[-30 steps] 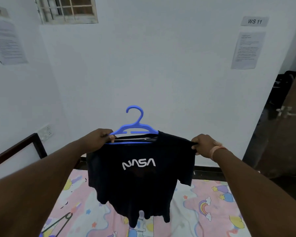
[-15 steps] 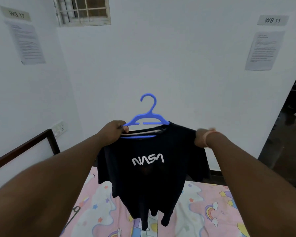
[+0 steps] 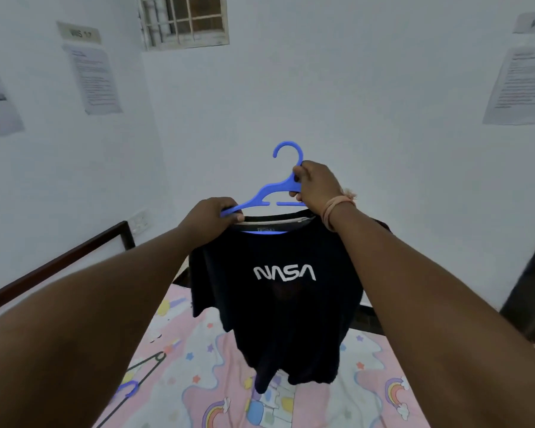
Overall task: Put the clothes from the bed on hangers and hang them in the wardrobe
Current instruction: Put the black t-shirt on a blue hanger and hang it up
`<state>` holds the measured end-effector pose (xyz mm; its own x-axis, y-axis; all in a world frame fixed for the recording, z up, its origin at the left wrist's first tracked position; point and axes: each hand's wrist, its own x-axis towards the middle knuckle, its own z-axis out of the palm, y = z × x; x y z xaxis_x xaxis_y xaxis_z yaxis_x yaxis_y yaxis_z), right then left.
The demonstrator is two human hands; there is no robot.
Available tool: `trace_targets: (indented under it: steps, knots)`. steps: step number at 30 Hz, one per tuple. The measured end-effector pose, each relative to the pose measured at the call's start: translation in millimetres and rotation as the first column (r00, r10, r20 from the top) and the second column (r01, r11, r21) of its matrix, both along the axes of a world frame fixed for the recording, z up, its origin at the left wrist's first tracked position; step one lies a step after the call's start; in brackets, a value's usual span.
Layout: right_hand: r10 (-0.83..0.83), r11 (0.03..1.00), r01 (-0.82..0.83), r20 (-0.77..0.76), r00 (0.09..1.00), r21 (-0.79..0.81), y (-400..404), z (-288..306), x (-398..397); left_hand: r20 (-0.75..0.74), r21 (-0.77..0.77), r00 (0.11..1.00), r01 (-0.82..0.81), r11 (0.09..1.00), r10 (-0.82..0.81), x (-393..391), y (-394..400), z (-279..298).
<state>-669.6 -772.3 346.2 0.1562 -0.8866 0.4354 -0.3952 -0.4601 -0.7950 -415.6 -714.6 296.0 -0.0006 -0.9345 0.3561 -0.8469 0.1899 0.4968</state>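
I am gripping the blue hanger (image 3: 267, 193) in both my left hand (image 3: 212, 216) and right hand (image 3: 317, 188), seating the NASA T-shirt (image 3: 278, 291); next I judge it needs carrying to the wardrobe.

Bare forearms, pinkish band (image 3: 337, 208), perhaps thread, on right wrist

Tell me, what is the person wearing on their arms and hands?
Both arms are bare up to the picture's edge, with no sleeves showing. The left hand wears nothing: no glove, ring or watch shows. The right hand is bare too, but a thin pinkish-orange band is wound round its wrist, with a small frayed end sticking out.
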Motion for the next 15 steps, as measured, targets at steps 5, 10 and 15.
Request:
trace_targets:
  steps: [5, 10, 15]
  knots:
    - [-0.007, 1.000, 0.005, -0.072, 0.997, -0.024, -15, -13, 16, 0.052, 0.131, 0.986, -0.161, 0.978, 0.156, 35, 35, -19]
    - [-0.058, 0.998, 0.055, -0.099, 0.993, -0.029, -8, -15, 50, 0.143, 0.251, 0.974, -0.210, 0.945, 0.178, 54, 66, -28]
    - [0.014, 0.998, -0.020, -0.089, 0.996, -0.064, 22, 3, 79, 0.346, 0.163, 0.886, -0.379, 0.911, 0.307, 84, 106, -2]
